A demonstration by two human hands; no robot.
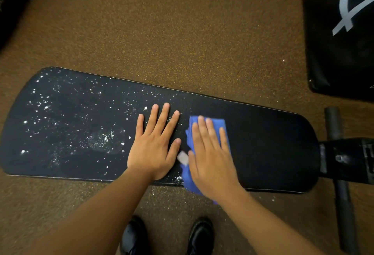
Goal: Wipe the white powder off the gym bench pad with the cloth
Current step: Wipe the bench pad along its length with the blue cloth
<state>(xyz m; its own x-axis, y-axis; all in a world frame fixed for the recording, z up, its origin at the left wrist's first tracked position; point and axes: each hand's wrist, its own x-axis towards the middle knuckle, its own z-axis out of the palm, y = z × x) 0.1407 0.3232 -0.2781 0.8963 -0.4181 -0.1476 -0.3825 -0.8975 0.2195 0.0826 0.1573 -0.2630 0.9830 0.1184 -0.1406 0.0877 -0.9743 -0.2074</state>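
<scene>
A long black bench pad (263, 137) lies across the view. White powder (101, 139) speckles its left half, while the part to the right of my hands looks dark and bare. My left hand (155, 143) rests flat on the pad's middle, fingers spread, holding nothing. Just to its right, my right hand (210, 153) presses flat on a folded blue cloth (208, 122) with a white tag (183, 157) at its left edge. The cloth hangs over the pad's near edge. A little powder (179, 178) lies at that edge.
The floor (182, 42) is brown speckled rubber. The bench's black frame and foot bar (342, 173) stick out at the right end. A black padded object with white lettering (344, 32) stands at the upper right. My two black shoes (168, 236) are at the bottom.
</scene>
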